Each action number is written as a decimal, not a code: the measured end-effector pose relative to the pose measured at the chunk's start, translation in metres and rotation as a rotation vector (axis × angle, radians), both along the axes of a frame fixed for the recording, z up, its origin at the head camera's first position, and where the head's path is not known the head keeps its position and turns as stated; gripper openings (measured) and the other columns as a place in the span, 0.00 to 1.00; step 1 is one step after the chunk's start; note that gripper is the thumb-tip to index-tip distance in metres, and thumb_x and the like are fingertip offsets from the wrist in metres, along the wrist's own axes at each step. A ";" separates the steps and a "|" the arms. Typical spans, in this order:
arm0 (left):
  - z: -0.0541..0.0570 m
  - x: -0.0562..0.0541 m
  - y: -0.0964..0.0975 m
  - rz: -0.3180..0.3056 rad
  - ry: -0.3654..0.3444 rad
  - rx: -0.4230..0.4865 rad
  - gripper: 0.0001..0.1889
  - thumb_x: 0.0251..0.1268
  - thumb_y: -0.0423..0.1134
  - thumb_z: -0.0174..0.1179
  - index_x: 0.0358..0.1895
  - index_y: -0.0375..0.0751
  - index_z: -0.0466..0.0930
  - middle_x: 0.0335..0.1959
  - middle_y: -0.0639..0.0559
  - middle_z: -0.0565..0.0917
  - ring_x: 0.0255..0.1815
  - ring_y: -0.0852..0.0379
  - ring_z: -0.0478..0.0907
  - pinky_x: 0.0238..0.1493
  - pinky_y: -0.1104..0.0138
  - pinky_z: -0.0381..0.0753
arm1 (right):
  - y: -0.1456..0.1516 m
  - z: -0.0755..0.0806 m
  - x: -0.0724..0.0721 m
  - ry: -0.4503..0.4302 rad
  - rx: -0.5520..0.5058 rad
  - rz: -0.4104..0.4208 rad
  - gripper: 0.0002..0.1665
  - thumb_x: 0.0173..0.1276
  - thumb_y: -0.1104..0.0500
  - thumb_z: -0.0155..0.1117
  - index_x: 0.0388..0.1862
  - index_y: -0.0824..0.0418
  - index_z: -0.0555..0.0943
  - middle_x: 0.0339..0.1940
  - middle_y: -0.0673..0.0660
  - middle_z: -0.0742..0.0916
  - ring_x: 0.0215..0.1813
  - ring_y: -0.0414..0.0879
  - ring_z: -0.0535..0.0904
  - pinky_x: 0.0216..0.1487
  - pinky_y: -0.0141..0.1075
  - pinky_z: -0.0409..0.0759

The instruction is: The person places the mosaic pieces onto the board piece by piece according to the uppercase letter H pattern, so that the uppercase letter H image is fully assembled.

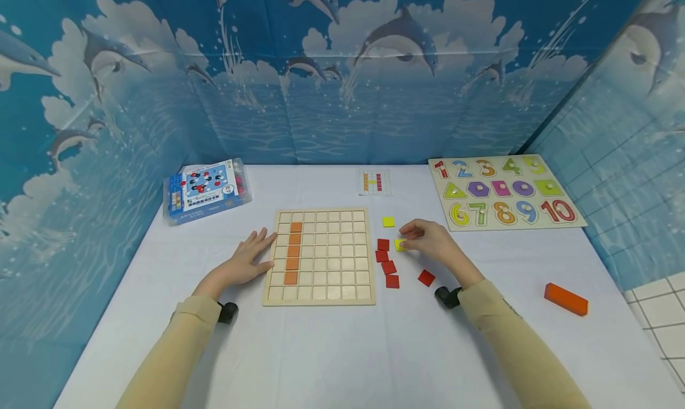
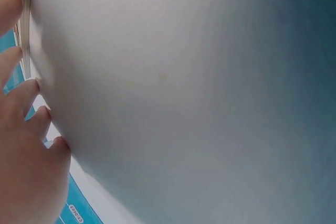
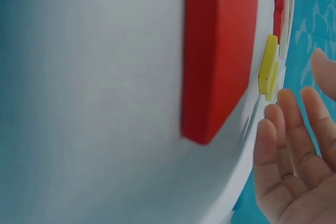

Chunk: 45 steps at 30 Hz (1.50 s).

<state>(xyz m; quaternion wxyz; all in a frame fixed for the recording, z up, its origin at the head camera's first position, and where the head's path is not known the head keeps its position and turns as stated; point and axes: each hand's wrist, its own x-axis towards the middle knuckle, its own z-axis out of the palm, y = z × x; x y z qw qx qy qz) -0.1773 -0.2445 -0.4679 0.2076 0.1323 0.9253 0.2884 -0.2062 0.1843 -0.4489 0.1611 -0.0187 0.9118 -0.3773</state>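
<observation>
My left hand (image 1: 243, 260) rests with spread fingers at the left edge of a wooden grid board (image 1: 321, 301). A column of orange square tiles (image 1: 293, 251) lies in the board's second column. Right of the board, my right hand (image 1: 430, 242) hovers over a yellow tile (image 1: 399, 244). In the right wrist view its fingers (image 3: 302, 145) are loosely bent and apart from the yellow tiles (image 3: 268, 69). Another yellow tile (image 1: 388, 222) lies farther back. Several red tiles (image 1: 389, 267) lie beside the board, and a lone red tile (image 1: 426, 277) sits below my right hand.
A small pattern card (image 1: 376, 182) lies behind the board. At the back left is a blue boxed set (image 1: 207, 190); at the back right, a number and shape puzzle board (image 1: 505, 192). An orange block (image 1: 566, 299) lies at the far right.
</observation>
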 end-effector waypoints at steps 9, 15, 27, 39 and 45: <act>0.000 0.000 0.000 0.007 -0.008 0.000 0.36 0.74 0.42 0.54 0.79 0.41 0.48 0.81 0.34 0.41 0.80 0.33 0.30 0.76 0.37 0.28 | -0.006 0.000 -0.005 -0.047 0.085 0.034 0.19 0.64 0.59 0.70 0.54 0.61 0.82 0.48 0.60 0.84 0.49 0.52 0.76 0.53 0.41 0.80; 0.000 0.000 0.000 0.007 0.000 -0.013 0.36 0.74 0.43 0.53 0.79 0.41 0.48 0.81 0.35 0.41 0.81 0.34 0.30 0.77 0.38 0.28 | -0.007 -0.003 -0.009 -0.022 0.141 0.070 0.18 0.63 0.60 0.71 0.52 0.62 0.84 0.46 0.60 0.82 0.48 0.52 0.74 0.50 0.40 0.78; 0.002 0.001 0.001 0.006 -0.004 -0.007 0.37 0.73 0.43 0.54 0.79 0.41 0.48 0.81 0.35 0.40 0.81 0.34 0.30 0.77 0.38 0.28 | -0.005 -0.002 -0.007 -0.060 0.135 0.062 0.14 0.62 0.60 0.71 0.43 0.62 0.78 0.36 0.57 0.80 0.42 0.50 0.74 0.41 0.34 0.74; 0.000 0.000 0.000 0.003 0.008 -0.012 0.36 0.73 0.42 0.54 0.79 0.41 0.48 0.81 0.35 0.41 0.81 0.33 0.30 0.77 0.38 0.29 | -0.018 0.009 -0.008 -0.069 -0.093 0.009 0.14 0.65 0.57 0.69 0.47 0.62 0.81 0.37 0.57 0.85 0.38 0.48 0.81 0.45 0.36 0.82; 0.000 0.000 0.000 0.006 -0.004 -0.010 0.36 0.74 0.42 0.54 0.79 0.40 0.48 0.81 0.35 0.40 0.80 0.34 0.29 0.77 0.38 0.28 | -0.059 0.014 -0.011 -0.063 -0.178 0.044 0.13 0.63 0.58 0.70 0.44 0.61 0.83 0.34 0.55 0.86 0.37 0.50 0.83 0.42 0.37 0.82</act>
